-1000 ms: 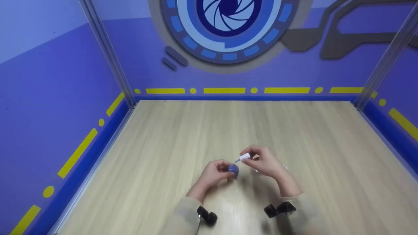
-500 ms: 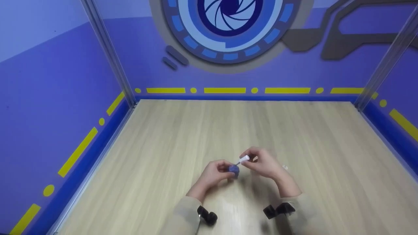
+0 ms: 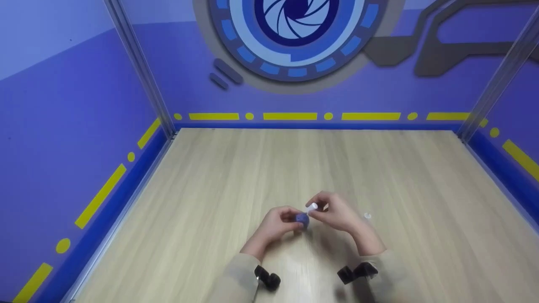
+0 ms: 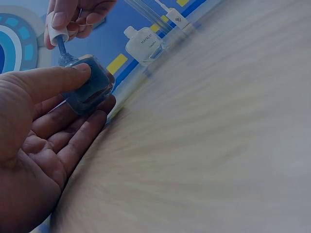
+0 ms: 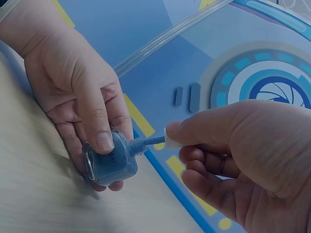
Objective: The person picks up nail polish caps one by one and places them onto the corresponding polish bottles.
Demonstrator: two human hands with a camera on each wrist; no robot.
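Observation:
My left hand [image 3: 273, 225] grips a small square glass bottle of blue nail polish [image 5: 115, 165], its thumb across the front. My right hand [image 3: 339, 212] pinches the white cap [image 3: 312, 207] of a nail polish brush between thumb and fingers. Its blue-coated stem [image 5: 154, 141] runs into the bottle's neck, with part of the stem still showing between neck and cap. The bottle leans toward the right hand in the right wrist view. The brush tip is hidden inside the bottle.
A second nail polish bottle [image 4: 144, 46], pale and uncapped, stands on the table in the left wrist view. Beside it lies another white cap with a brush [image 4: 178, 19]. Patterned blue panels [image 3: 210, 101] edge the wooden table [image 3: 236, 168] at the back and sides.
My right hand has moved left and slightly down, bringing the brush from above the bottle into its neck. The left hand has stayed nearly still. A small white thing right of the right wrist shows more.

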